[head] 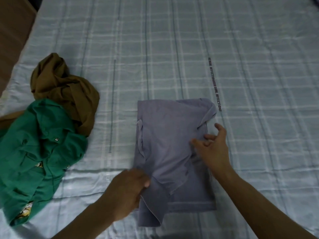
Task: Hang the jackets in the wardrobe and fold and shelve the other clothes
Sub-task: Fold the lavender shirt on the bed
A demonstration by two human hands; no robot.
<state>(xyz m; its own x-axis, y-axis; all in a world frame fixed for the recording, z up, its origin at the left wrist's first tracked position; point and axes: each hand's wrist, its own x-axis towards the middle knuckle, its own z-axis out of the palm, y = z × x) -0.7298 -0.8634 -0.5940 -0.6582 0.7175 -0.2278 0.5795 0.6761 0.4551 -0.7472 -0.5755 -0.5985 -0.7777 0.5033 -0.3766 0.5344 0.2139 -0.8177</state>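
Right now, at the bottom of the frame, my left hand [128, 185] pinches the near-left edge of the lavender shirt [170, 144], fingers curled into the fabric where a loose sleeve flap hangs toward me. My right hand [211, 147], a little higher and to the right, hovers over or lightly touches the shirt's right side near the collar, fingers spread and loosely bent, gripping nothing as far as I can tell. The shirt lies partly folded into a rough rectangle in the lower middle of the frame, on the pale checked bedsheet [172, 49]; I judge the fold about half done, with the sleeve flap left to tuck. At the left, the green jacket [34, 152] sits crumpled, and just above it, touching it, the brown garment [63, 87] lies bunched. Neither is hung or folded yet. No wardrobe or shelf shows, so most of the job remains.
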